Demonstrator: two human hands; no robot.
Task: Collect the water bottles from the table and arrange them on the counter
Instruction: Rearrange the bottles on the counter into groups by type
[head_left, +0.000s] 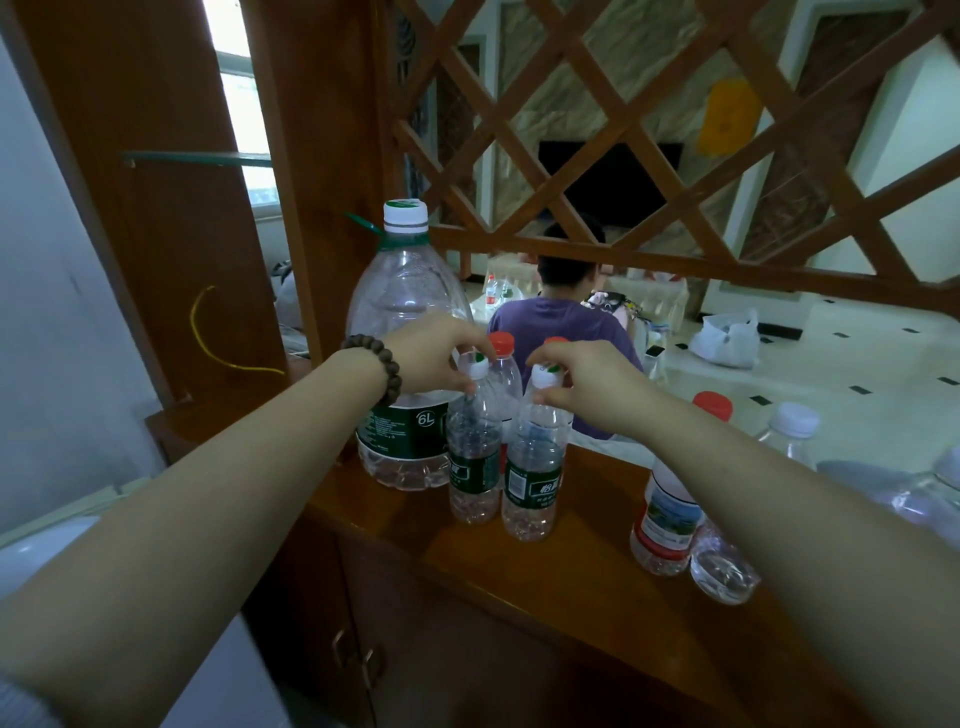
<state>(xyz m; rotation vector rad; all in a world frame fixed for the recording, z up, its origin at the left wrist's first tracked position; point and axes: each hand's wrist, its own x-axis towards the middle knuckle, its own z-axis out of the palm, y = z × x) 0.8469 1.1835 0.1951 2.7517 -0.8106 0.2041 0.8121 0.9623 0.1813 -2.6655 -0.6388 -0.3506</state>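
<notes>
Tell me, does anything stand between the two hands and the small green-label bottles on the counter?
Nothing visible does. The left hand already pinches the cap of the left green-label bottle, and the right hand pinches the neck of the right green-label bottle. Both stand upright on the counter.

Glossy varnished wood on the desk (587, 525), catching a soft sheen along its top, and the same polished brown wood on the cabinet doors (441, 623) below, with small metal handles (358, 657). The big 6L jug (405, 374) is clear, smooth plastic with a dark green glossy label and a matt white cap. Two small green-label bottles (532, 467) are thin clear plastic, ribbed at the base. The red-capped bottle (670, 519) is clear plastic too, with a shiny printed wrap. Dark wooden beads, matt, make the bracelet (382, 369). The lattice screen (649, 156) is smooth brown wood. The floor (831, 364) beyond looks like pale polished tile.
</notes>
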